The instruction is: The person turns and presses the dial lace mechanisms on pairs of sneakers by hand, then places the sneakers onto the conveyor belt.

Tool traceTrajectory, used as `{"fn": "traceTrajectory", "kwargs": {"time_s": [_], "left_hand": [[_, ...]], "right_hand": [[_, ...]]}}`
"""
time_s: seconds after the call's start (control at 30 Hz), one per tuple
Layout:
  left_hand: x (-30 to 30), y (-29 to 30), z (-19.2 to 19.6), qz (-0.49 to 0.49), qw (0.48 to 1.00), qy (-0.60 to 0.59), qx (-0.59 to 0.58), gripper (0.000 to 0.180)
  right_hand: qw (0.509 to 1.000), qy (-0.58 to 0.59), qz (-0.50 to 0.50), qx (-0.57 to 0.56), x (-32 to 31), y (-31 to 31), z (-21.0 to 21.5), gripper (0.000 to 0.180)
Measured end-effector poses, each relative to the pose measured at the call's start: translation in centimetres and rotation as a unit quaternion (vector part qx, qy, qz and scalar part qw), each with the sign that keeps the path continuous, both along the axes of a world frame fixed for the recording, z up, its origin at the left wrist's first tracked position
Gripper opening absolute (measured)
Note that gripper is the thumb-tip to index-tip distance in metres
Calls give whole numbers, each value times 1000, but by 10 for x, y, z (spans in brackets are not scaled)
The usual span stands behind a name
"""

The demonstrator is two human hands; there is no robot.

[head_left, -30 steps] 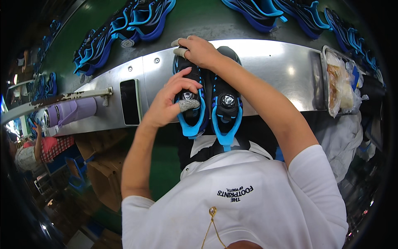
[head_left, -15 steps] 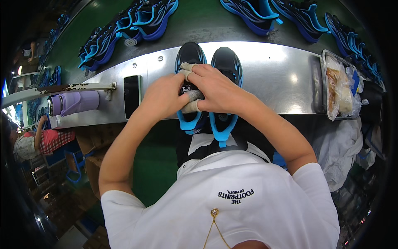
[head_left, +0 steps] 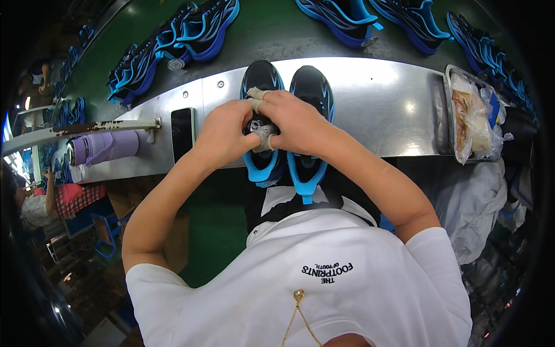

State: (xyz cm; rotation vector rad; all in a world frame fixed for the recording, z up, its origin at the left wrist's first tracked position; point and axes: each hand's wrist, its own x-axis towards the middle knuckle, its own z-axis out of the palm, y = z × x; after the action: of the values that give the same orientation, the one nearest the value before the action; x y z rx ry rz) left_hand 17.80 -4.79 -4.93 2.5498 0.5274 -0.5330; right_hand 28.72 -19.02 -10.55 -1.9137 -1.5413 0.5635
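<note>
A pair of black and blue sneakers stands side by side in front of me, toes pointing away: the left sneaker (head_left: pixel 260 75) and the right sneaker (head_left: pixel 309 82). Both of my hands close on the lacing area of the left one. My left hand (head_left: pixel 222 134) grips its left side, thumb toward the tongue. From the right, my right hand (head_left: pixel 298 124) reaches over the right sneaker, fingers bent onto the same spot. Pale wraps cover some fingertips. Whether a lace is pinched between them is hidden. The blue heel collars hang over the bench's near edge.
The metal bench (head_left: pixel 370 110) carries a phone (head_left: pixel 183 133), a lilac bottle (head_left: pixel 110 146) and a tray (head_left: pixel 451 124) of plastic-wrapped items. Beyond it, more sneakers (head_left: pixel 208 32) line a green surface (head_left: pixel 266 23). A painted metal bar (head_left: pixel 87 128) juts in at left, near another person (head_left: pixel 40 205).
My hands stay on the left sneaker; the right thumb has shifted toward the left thumb over the tongue. My left elbow has swung slightly outward. The whole view has shifted a little.
</note>
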Motion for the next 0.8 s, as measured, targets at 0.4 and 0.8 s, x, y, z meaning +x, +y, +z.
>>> {"fn": "traceTrajectory", "kwargs": {"time_s": [0.4, 0.8], "left_hand": [[-30, 8, -31, 4, 943, -248, -222, 35], [-41, 0, -36, -56, 948, -282, -136, 38]], "right_hand": [[948, 292, -124, 1, 40, -49, 10, 38], [951, 272, -147, 8, 27, -85, 22, 35]]}}
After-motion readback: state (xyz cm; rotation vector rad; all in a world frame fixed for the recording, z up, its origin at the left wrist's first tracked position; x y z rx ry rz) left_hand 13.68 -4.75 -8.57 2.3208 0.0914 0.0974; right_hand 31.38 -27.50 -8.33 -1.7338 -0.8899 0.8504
